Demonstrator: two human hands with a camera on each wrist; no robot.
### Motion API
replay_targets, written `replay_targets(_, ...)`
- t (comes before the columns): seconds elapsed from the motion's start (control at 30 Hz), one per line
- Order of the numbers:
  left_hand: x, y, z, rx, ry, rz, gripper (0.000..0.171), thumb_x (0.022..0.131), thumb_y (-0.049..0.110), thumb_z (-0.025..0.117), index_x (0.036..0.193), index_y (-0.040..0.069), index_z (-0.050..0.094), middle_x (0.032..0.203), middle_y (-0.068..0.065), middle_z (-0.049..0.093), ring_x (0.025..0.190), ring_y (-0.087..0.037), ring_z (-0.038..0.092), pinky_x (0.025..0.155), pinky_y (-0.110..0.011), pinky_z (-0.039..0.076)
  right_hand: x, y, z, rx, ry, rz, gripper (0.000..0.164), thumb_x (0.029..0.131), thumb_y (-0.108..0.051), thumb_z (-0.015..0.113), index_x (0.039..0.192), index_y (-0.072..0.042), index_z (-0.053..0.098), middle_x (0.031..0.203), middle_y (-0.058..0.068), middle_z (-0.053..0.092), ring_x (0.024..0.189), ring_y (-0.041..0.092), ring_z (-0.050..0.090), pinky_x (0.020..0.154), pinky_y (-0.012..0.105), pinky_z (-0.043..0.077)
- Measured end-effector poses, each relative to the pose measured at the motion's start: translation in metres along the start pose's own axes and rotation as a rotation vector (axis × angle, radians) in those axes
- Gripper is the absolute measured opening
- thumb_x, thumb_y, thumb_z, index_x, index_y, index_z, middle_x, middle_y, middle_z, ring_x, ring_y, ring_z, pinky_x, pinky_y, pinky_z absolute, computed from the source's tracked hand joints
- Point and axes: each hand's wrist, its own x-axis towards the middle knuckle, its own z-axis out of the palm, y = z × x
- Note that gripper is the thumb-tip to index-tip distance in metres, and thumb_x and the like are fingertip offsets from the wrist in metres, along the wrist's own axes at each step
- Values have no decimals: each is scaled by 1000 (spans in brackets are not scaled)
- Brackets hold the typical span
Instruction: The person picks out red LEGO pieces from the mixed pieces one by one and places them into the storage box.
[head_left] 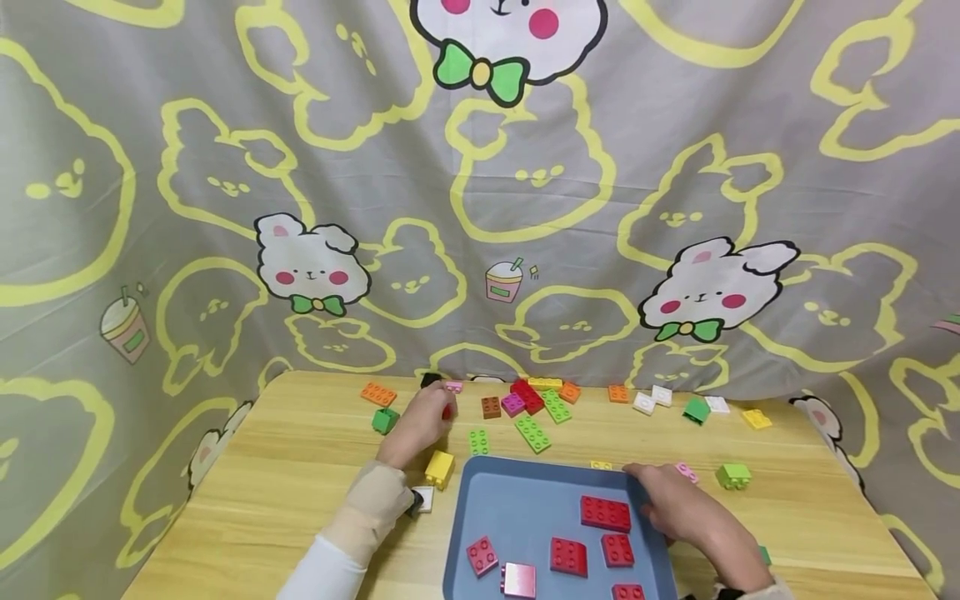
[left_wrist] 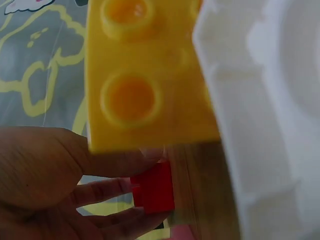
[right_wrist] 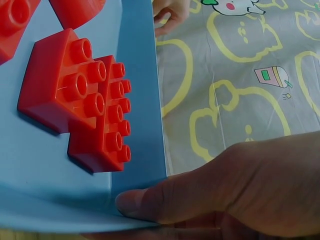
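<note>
Red brick [head_left: 447, 411] is what the left hand [head_left: 422, 423] is on right now, way out toward the far side of the wooden table [head_left: 247, 492]. From the left wrist view you can see the fingers [left_wrist: 107, 190] curled around that little red block, pinching it between thumb and fingertips, so it's properly gripped, not just touched.

Key relation: the blue tray [head_left: 517, 508] sits near and to the right of that hand, so the brick is on the far-left side of it, with a yellow brick [head_left: 439, 468] between hand and tray corner. The left hand is clearly the one closer to the loose pile.

The right hand [head_left: 678, 508] is parked on the tray's right edge, thumb [right_wrist: 150, 202] laid over the rim, fingers underneath as far as I can tell, gripping it. Several red bricks already lie inside, including a long one [head_left: 605, 513] just beside that hand.
</note>
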Motion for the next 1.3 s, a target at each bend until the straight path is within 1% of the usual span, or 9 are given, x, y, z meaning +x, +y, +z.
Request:
replay_targets(0.17, -5, -4, -9, -65, -60, -29, 21, 70, -14, 67, 81, 4, 70, 85, -7, 57, 82, -23, 53, 69, -35, 51, 0, 0, 1, -34, 11, -18, 47, 79, 15, 65, 125, 4, 58, 108, 23, 62, 70, 19, 61, 44, 26, 51)
replay_targets(0.4, -8, 6, -29, -81, -98, -58, 22, 76, -9, 72, 96, 2, 72, 95, -9, 59, 87, -24, 55, 77, -37, 52, 1, 0, -1, -16, -32, 10, 47, 81, 15, 64, 126, 5, 56, 110, 24, 60, 69, 18, 61, 43, 27, 51)
replay_targets(0.6, -12, 25, -43, -58, -117, 5, 24, 78, -8, 72, 99, 4, 72, 102, -7, 63, 94, -22, 56, 82, -37, 52, 0, -1, 0, -13, -48, 18, 48, 82, 15, 63, 128, 6, 54, 111, 27, 59, 67, 18, 62, 43, 27, 52)
replay_targets(0.7, -16, 37, -49, -61, -129, 45, 26, 78, -9, 71, 100, 6, 72, 104, -6, 64, 102, -21, 56, 84, -35, 52, -1, -2, 0, -6, -45, 18, 49, 81, 16, 63, 128, 6, 54, 113, 29, 58, 68, 19, 63, 44, 27, 52)
replay_targets(0.8, -22, 53, -53, -84, -158, 92, 29, 79, -9, 71, 103, 6, 72, 105, -5, 65, 101, -19, 57, 84, -33, 52, -2, -2, 0, 10, -50, 18, 49, 81, 16, 63, 128, 6, 54, 114, 29, 57, 71, 20, 63, 43, 27, 52)
replay_targets(0.93, -34, 75, -48, -99, -199, 198, 27, 79, -8, 72, 103, 6, 74, 105, -2, 65, 96, -15, 60, 83, -28, 52, -1, -3, -1, 0, -48, 9, 49, 81, 15, 64, 128, 6, 54, 114, 29, 58, 71, 20, 63, 43, 26, 52)
replay_targets(1.03, -44, 91, -38, -109, -232, 265, 26, 80, -6, 72, 101, 8, 75, 109, 0, 65, 101, -11, 58, 87, -26, 50, -1, -2, -1, 1, -48, 6, 48, 81, 15, 64, 128, 6, 54, 113, 29, 58, 74, 22, 64, 43, 26, 52)
replay_targets(1.13, -52, 105, -28, -139, -273, 294, 25, 80, -3, 74, 103, 9, 76, 112, 1, 64, 103, -8, 57, 89, -26, 49, -2, -2, -2, 13, -51, 6, 48, 82, 16, 63, 128, 7, 54, 113, 30, 57, 75, 23, 64, 43, 27, 53)
replay_targets(1.3, -59, 117, -14, -156, -334, 338, 26, 80, -1, 75, 103, 10, 77, 111, 5, 65, 103, -3, 56, 86, -20, 49, -2, -3, -2, 2, -45, -15, 48, 81, 17, 62, 127, 7, 55, 111, 29, 59, 66, 19, 63, 43, 27, 52)
